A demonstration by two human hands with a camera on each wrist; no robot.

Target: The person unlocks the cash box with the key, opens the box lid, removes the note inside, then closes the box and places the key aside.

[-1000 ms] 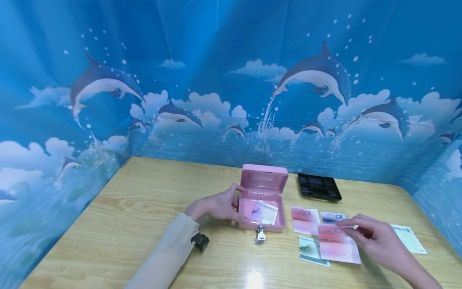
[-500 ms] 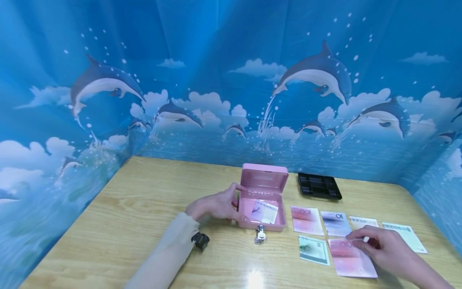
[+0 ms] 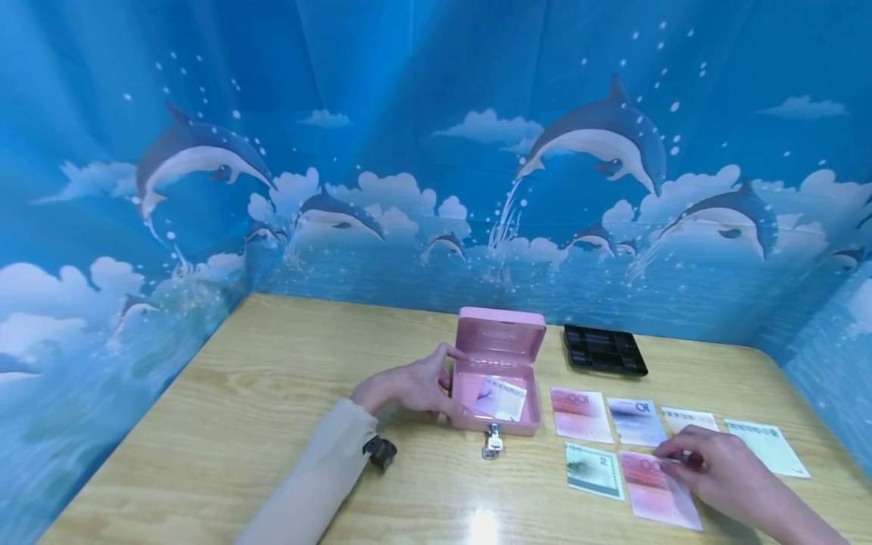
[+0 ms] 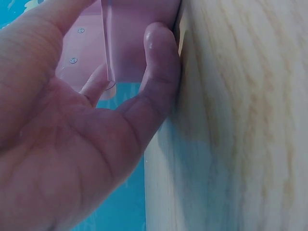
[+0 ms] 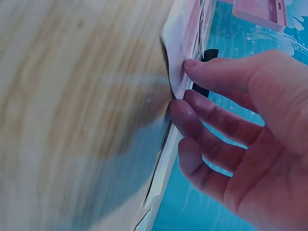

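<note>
Red banknote in hand: the red banknote [image 3: 657,496] is on the table [image 3: 327,341], at 4 o'clock from the pink cash box [image 3: 519,428], beside the green banknote [image 3: 594,471] at 9 o'clock.
Right fingers: the right hand [image 3: 724,465] pinches the note's far edge, thumb and fingertip narrow together; its other fingers are bent near the table.
Paper feel: I judge it very light, thin and soft, a little slippery; one edge curves up in the right wrist view, so it should bend easily and could crease.
Best hold on paper: a light pinch at the raised edge, at 1 o'clock of the note, seems suitable.
Left fingers: the left hand [image 3: 421,387] grips the box at its 9 o'clock wall, thumb and fingers spread wide along it.
Box feel: probably thin metal, stiff; the side wall seems a steady hold, away from the raised lid.
</note>
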